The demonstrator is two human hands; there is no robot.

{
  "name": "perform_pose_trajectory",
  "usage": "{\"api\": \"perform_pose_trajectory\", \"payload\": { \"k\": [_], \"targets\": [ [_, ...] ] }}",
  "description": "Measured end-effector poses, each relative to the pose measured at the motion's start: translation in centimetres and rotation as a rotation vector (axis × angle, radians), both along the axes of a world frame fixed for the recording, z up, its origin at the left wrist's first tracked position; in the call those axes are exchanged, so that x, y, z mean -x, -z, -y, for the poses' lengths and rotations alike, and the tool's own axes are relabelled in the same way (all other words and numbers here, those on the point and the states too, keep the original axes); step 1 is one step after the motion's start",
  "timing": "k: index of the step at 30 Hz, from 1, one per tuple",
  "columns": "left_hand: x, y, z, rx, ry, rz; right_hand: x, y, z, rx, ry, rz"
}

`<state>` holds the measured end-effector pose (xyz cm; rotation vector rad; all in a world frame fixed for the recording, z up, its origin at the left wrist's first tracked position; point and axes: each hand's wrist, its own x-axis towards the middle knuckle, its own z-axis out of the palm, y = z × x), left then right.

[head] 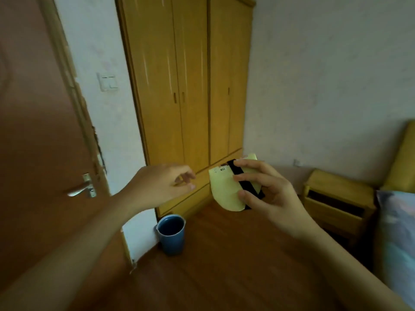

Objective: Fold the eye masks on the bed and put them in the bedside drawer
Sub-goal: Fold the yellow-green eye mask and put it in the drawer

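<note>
My right hand (pixel 267 194) holds a folded pale yellow eye mask (pixel 224 189) with a black strap across it, raised in front of me above the floor. Just left of the mask, my left hand (pixel 161 185) hovers with its fingers loosely curled and nothing in them, a small gap between it and the mask. The wooden bedside cabinet (pixel 336 198) stands at the right against the wall, its drawer front showing a dark slot. The bed (pixel 397 232) with patterned bedding shows only at the right edge.
A tall wooden wardrobe (pixel 186 86) fills the middle back. A blue bin (pixel 171 234) stands on the wooden floor by the wall corner. A brown door (pixel 33 153) with a metal handle (pixel 83 187) is at the left.
</note>
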<state>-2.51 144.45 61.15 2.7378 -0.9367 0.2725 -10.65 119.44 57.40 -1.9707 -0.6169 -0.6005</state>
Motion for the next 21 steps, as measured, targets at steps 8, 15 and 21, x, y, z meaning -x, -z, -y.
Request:
{"api": "perform_pose_trajectory", "payload": {
  "k": [8,15,21],
  "targets": [
    [-15.4,1.2,17.3,-0.007,0.298,-0.067,-6.9,0.9,12.8,0.082,0.415,-0.054],
    [-23.3,3.2,32.4,-0.016,0.531,-0.083,-11.2,2.7,24.7,0.120,0.616,-0.077],
    [-29.9,4.4,44.3,0.010,0.604,-0.155,-17.8,3.3,35.1,0.124,0.673,-0.095]
  ]
}}
